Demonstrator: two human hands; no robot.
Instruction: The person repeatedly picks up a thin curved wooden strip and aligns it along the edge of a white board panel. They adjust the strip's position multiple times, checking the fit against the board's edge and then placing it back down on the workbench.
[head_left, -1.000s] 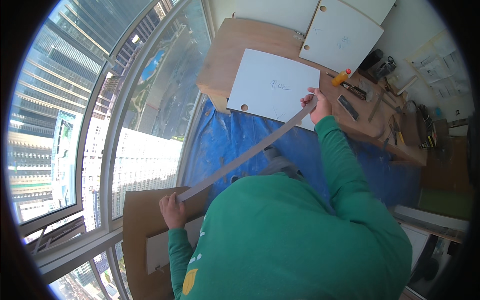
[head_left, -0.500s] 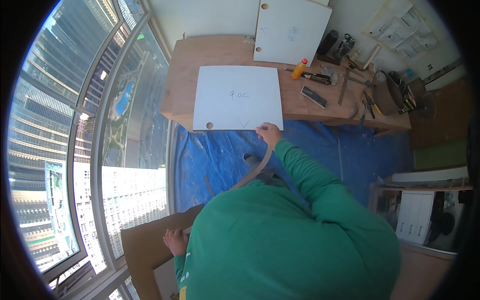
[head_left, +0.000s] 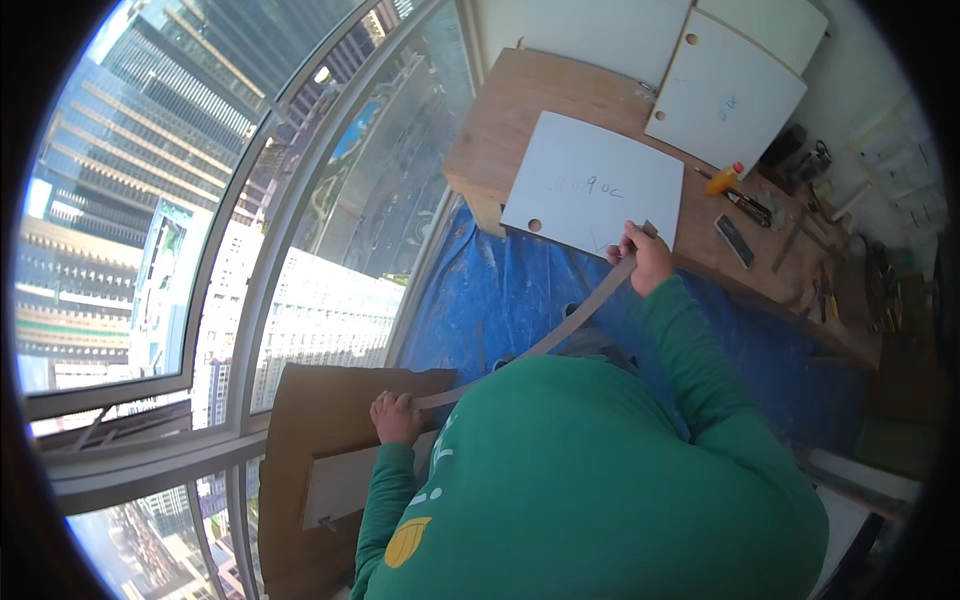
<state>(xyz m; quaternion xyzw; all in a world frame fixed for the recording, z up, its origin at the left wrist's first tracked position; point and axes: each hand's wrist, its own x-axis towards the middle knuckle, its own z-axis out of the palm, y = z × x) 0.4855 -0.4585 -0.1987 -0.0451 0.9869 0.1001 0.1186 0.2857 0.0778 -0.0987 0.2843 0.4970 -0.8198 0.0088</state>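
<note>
A: What is the left hand (head_left: 396,418) doing?

B: Its fingers are closed around one end of a long, thin greyish strip (head_left: 585,318), held low above a brown sheet (head_left: 330,400) by the window (head_left: 340,190).

A: And the right hand (head_left: 650,258)?

B: Pinching the strip near its other end — a short tip pokes out past the fingers.

A: So where does the strip run?

B: Across the front of the person's green shirt (head_left: 600,470), from lower left to upper right, bending a little, over the blue sheeting (head_left: 460,270) on the floor.

A: Is the right hand on the white board (head_left: 570,185)?

B: It overlaps the board's near edge in this view; I can't tell whether they touch. The board lies flat on the desk (head_left: 510,110), a round hole near its left corner.

A: Anything beside it?

B: To its right, an orange bottle (head_left: 724,180) with a red cap and a dark oblong thing (head_left: 734,241) — and behind, another white panel (head_left: 728,95) leaning.
</note>
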